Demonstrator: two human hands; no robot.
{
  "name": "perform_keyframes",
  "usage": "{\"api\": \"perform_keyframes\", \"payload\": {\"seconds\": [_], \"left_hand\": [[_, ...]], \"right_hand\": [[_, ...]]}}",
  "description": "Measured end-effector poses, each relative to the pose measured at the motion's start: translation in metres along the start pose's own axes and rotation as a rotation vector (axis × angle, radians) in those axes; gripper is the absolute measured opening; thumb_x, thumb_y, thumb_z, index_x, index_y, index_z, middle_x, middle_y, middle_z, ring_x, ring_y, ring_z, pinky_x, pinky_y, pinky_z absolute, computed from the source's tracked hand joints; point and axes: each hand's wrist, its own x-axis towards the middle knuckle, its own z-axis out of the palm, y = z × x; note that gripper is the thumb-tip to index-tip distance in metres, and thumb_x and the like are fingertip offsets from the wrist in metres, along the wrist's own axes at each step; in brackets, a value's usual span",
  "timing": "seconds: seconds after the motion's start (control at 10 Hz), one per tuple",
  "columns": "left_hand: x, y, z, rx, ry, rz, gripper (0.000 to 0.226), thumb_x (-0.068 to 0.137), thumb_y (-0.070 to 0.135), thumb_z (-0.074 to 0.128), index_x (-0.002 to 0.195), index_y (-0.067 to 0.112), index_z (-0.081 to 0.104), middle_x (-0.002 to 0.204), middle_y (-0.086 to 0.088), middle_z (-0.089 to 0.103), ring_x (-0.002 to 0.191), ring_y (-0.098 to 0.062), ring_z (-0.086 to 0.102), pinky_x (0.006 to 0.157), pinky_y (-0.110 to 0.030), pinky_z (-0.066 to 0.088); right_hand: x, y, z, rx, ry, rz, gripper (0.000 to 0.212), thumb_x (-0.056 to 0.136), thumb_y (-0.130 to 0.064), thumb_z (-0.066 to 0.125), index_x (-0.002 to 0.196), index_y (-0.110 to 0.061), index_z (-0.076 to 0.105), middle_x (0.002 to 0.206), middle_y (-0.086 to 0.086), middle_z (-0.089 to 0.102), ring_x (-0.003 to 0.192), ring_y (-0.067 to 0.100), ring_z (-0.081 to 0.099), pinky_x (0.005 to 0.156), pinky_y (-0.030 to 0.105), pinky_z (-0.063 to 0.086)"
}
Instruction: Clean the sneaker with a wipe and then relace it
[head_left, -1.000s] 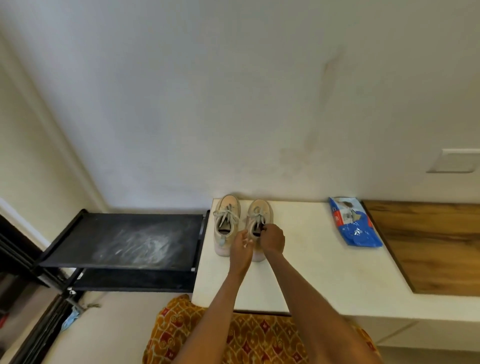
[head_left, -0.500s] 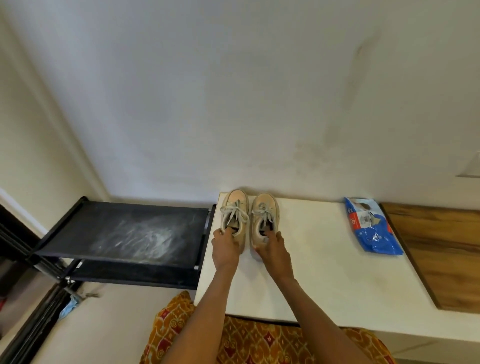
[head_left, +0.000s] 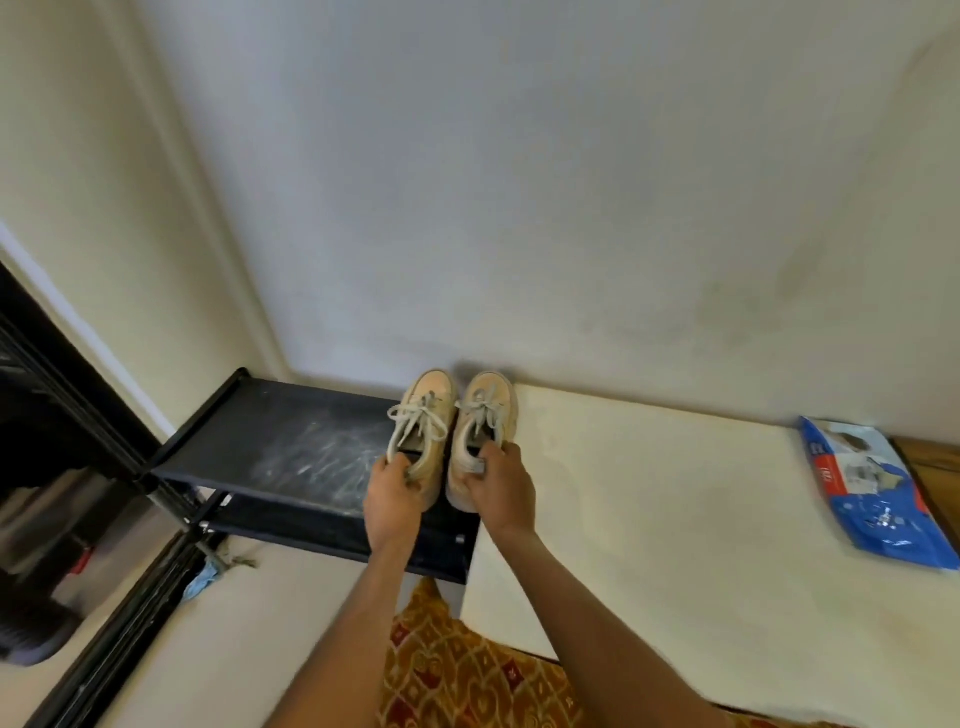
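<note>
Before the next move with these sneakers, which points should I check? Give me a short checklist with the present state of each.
1. Left hand grips the heel of the left sneaker: ok.
2. Right hand grips the heel of the right sneaker: ok.
3. Both sneakers laced and tied: ok, bows visible.
4. Landing place free: ok, the black rack shelf beneath the left sneaker shows only pale smears.
5. Sneakers wiped clean: cannot tell.
6. Blue wipe packet closed: cannot tell; it lies on the white counter.
</note>
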Motion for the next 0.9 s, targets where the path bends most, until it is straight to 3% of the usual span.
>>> {"api": "perform_keyframes", "payload": {"seconds": [0.2,0.5,0.7,0.8,0.9], "left_hand": [[0.027,-0.061,-0.017,0.059,-0.025,-0.090,0.017,0.086,0.004,0.055,0.102,0.006,0.059,0.118,-0.012,0.056,0.093,-0.029,0.056,0.077,-0.033,0.044],[0.039,-0.083,-0.008,-0.048,-0.061,-0.058,0.014,0.083,0.000,0.059,0.095,0.008,0.061,0.116,-0.009,0.056,0.083,-0.015,0.050,0.077,-0.025,0.042],[0.045,-0.088,-0.010,-0.035,-0.145,-0.047,0.020,0.085,0.004,0.060,0.105,0.007,0.060,0.126,-0.013,0.049,0.102,-0.026,0.054,0.090,-0.034,0.045],[0.048,-0.083,-0.010,0.059,-0.272,-0.067,0.034,0.087,0.020,0.062,0.118,0.009,0.053,0.140,-0.019,0.034,0.123,-0.034,0.040,0.103,-0.041,0.038],[0.043,-0.069,-0.007,0.160,-0.222,-0.019,0.047,0.091,0.029,0.057,0.131,0.010,0.043,0.154,-0.024,0.003,0.142,-0.040,0.000,0.116,-0.051,0.011]], "right_hand": [[-0.004,-0.039,0.055,-0.085,-0.076,-0.015,0.029,0.091,-0.032,0.055,0.113,-0.014,0.053,0.119,0.010,0.050,0.102,0.026,0.054,0.077,0.030,0.046],[-0.012,-0.030,0.082,-0.155,-0.104,-0.036,0.031,0.096,-0.027,0.049,0.123,-0.013,0.054,0.131,0.011,0.041,0.110,0.024,0.049,0.081,0.027,0.048],[-0.011,-0.032,0.082,-0.120,-0.154,-0.002,0.034,0.096,-0.025,0.050,0.128,-0.013,0.047,0.138,0.013,0.034,0.117,0.027,0.045,0.087,0.031,0.048],[-0.010,-0.029,0.076,-0.058,-0.233,-0.022,0.039,0.096,-0.027,0.049,0.132,-0.015,0.044,0.140,0.014,0.031,0.118,0.032,0.045,0.093,0.037,0.046],[-0.010,-0.028,0.063,0.037,-0.269,-0.053,0.043,0.095,-0.034,0.047,0.135,-0.018,0.042,0.141,0.013,0.033,0.120,0.033,0.045,0.096,0.042,0.045]]}}
